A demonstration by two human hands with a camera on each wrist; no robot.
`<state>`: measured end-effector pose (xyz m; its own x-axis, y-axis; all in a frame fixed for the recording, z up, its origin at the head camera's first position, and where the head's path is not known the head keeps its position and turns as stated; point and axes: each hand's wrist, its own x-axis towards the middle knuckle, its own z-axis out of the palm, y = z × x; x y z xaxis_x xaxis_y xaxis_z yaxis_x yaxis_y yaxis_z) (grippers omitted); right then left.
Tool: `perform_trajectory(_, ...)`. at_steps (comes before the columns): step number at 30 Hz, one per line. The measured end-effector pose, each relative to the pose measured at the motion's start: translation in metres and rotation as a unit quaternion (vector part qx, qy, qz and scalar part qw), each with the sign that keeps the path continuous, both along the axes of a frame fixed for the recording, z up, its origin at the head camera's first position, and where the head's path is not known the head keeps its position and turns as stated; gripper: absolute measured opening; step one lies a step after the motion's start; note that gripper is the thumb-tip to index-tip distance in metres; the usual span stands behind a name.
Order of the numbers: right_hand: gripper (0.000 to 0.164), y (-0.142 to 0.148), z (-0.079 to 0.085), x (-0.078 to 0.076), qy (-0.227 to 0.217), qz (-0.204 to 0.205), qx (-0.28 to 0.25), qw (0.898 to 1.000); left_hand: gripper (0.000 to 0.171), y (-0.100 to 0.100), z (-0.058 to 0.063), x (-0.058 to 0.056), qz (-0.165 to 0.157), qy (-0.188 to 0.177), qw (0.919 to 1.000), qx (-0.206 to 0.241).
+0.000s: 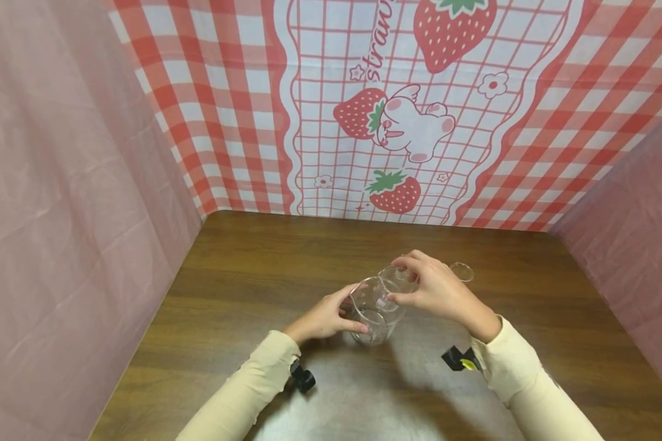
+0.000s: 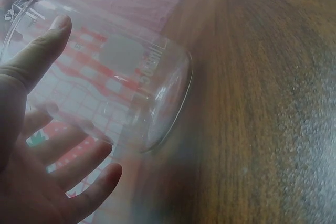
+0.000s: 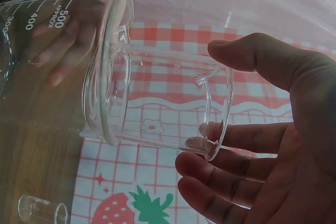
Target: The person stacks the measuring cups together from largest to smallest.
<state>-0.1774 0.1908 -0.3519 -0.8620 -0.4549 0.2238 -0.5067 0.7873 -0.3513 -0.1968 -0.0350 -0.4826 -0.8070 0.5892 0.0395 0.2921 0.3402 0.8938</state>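
Note:
My left hand [image 1: 327,316] grips a large clear glass beaker [image 1: 372,320], thumb on one side and fingers around the other. White markings, 500 among them, run up its wall in the right wrist view. Between the thumb and fingertips of my right hand [image 1: 440,285], a smaller clear beaker [image 3: 165,95] is held near its rim. Its base end is at the large beaker's mouth, overlapping the rim in the right wrist view. From the left wrist, the large beaker [image 2: 123,77] shows upright over the wooden table, with my thumb along its wall.
A tiny clear glass beaker [image 3: 43,211] stands on the wooden table [image 1: 243,263], just beyond my right hand. A red-checked strawberry cloth [image 1: 331,153] hangs at the back, and pink curtains [image 1: 77,214] close off the sides.

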Motion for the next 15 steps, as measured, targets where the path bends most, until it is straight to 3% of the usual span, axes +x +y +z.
perform_trajectory(15, 0.05, -0.008, -0.011, -0.002, -0.016, 0.016, 0.011, 1.0, 0.084, 0.0, -0.001, -0.001, -0.001, -0.005, 1.0, -0.001)
